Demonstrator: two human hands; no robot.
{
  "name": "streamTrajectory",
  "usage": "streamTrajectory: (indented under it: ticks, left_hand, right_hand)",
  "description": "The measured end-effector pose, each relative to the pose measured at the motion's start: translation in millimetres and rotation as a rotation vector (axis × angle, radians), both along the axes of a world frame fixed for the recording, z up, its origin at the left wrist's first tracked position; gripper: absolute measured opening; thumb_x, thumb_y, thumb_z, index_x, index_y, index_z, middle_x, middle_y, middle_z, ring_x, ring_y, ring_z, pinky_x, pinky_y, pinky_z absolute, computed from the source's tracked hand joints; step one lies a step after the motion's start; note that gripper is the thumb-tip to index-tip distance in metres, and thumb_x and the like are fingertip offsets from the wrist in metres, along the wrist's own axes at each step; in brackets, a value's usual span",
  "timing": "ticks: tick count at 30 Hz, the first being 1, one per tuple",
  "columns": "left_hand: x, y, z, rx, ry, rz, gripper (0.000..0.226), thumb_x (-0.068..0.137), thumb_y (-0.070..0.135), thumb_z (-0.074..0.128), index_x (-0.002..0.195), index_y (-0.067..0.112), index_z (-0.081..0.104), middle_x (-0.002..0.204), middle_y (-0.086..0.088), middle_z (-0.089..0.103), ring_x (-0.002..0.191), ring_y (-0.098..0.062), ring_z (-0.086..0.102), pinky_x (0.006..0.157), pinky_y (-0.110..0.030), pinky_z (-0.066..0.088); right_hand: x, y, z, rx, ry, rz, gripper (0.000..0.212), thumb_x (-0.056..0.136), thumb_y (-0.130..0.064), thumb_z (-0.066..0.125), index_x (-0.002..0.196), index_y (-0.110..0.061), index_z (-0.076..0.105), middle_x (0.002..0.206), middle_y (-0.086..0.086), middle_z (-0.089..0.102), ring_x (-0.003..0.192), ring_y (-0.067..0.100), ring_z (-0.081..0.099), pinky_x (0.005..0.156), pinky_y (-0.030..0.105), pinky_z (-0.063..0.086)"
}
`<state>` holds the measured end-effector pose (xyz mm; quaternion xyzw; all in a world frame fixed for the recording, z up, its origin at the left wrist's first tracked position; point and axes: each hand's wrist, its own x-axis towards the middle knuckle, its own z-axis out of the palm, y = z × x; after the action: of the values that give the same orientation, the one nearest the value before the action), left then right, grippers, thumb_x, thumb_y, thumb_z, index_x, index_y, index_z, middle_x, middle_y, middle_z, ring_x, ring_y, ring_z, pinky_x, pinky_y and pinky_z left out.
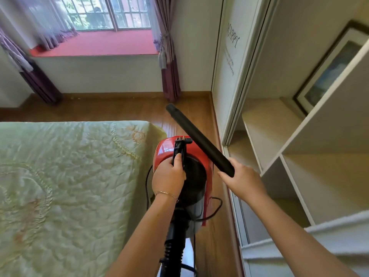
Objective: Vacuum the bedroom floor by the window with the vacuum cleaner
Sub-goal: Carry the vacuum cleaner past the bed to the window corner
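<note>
Red canister vacuum cleaner (179,168): rigid, likely weighty; left hand (169,176) grip closed on its black handle. Black extension tube (197,136): stiff, light; right hand (241,180) grips its near end.

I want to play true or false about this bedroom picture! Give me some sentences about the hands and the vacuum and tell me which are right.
1. The left hand grips the handle of the red vacuum cleaner. True.
2. The right hand holds a broom. False: it holds the lower end of a black tube.
3. The black tube is joined to the vacuum cleaner. False: it is loose, pointing up and away toward the window.
4. The bed with a pale green cover lies to the person's left. True.
5. The curtains are green. False: they are purple.
</note>
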<state>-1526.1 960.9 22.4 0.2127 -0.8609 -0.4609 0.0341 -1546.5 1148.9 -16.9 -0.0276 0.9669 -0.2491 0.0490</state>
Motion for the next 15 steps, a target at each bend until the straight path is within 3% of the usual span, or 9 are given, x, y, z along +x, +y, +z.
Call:
streamTrajectory:
  ticks: [9, 15]
  left_hand:
    - [-190, -26, -1, 0.021, -0.004, -0.039, 0.05, 0.099, 0.03, 0.039, 0.05, 0.02, 0.044, 0.048, 0.005, 0.046, 0.049, -0.009, 0.043, 0.047, -0.028, 0.022]
    - [-305, -50, 0, 0.01, 0.029, -0.063, 0.044, 0.098, 0.034, 0.038, 0.058, 0.019, 0.049, 0.056, 0.002, 0.052, 0.053, -0.014, 0.048, 0.048, -0.028, 0.026]
  right_hand:
    - [-186, -25, 5, -0.013, -0.027, -0.077, 0.033, 0.088, -0.045, 0.056, 0.116, -0.029, 0.051, 0.075, -0.001, 0.061, 0.067, 0.023, 0.063, 0.059, 0.036, 0.056]
    - [-292, -46, 17, 0.011, -0.017, -0.093, 0.035, 0.089, -0.044, 0.056, 0.119, -0.026, 0.051, 0.077, -0.001, 0.061, 0.067, 0.022, 0.062, 0.053, 0.027, 0.048]
